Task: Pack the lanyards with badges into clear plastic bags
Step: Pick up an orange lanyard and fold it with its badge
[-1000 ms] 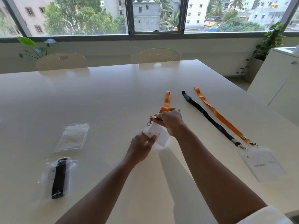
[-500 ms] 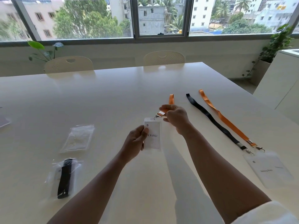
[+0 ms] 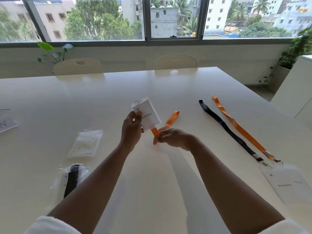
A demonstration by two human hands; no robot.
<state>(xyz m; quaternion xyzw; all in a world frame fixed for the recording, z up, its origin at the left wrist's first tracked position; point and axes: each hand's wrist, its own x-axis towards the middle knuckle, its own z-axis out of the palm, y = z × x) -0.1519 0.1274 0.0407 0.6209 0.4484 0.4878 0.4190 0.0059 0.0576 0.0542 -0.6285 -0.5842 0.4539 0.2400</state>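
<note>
At the far left edge of the frame a card (image 3: 7,123) lies on the tabletop (image 3: 50,102). Lower left, a packed bag (image 3: 71,179) already holds a black lanyard, and just above it lies an empty bag (image 3: 86,143).

At the centre, the left hand (image 3: 131,130) holds the badge (image 3: 146,114) upright above the tabletop, its grip a pinch of thumb on the front and fingers behind. The right hand (image 3: 173,136), just beside it, pinches the orange strap (image 3: 168,122), which runs from under the badge away to the upper right.

The step in hand looks like gathering this lanyard for bagging. Next, the strap probably needs folding down to badge size, then a reach left to the empty bag, whose mouth must be opened. The loose strap could spring open.

At right, a black strap (image 3: 226,129) and another orange strap (image 3: 241,129) lie side by side, with a second badge (image 3: 287,183) at their clips, still unpacked. Nothing blocks the way.
</note>
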